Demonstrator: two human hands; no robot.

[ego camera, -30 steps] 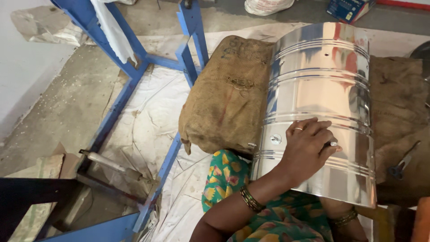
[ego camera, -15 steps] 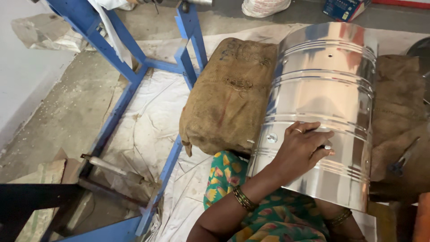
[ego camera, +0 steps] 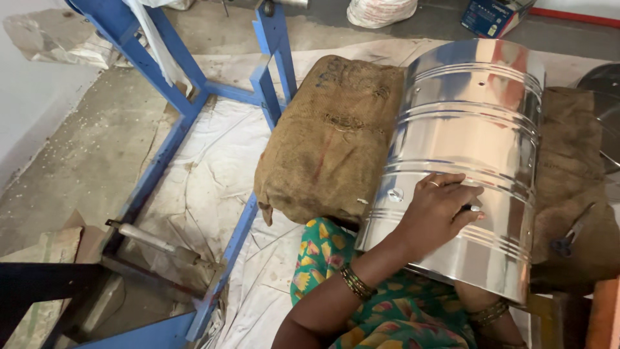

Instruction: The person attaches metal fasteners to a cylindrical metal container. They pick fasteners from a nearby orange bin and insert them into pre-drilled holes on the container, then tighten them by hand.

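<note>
A shiny ribbed steel drum lies on its side across a brown burlap sack and my lap. My left hand presses on the drum's lower side, fingers curled over a rib, with a small dark thing at the fingertips that I cannot make out. A ring and bangles show on that hand and wrist. Only my right wrist with its bangle is visible. It goes under the drum's near rim, and the hand itself is hidden. A small rivet sits on the drum beside my left hand.
A blue metal frame stands on white sheeting over the concrete floor at left. More burlap with a dark tool on it lies at right. A round dark pan edge, a blue box and a white bundle lie farther off.
My left hand stays on the drum at nearly the same spot. The view has shifted a little, and the drum sits slightly more to the left in it.
</note>
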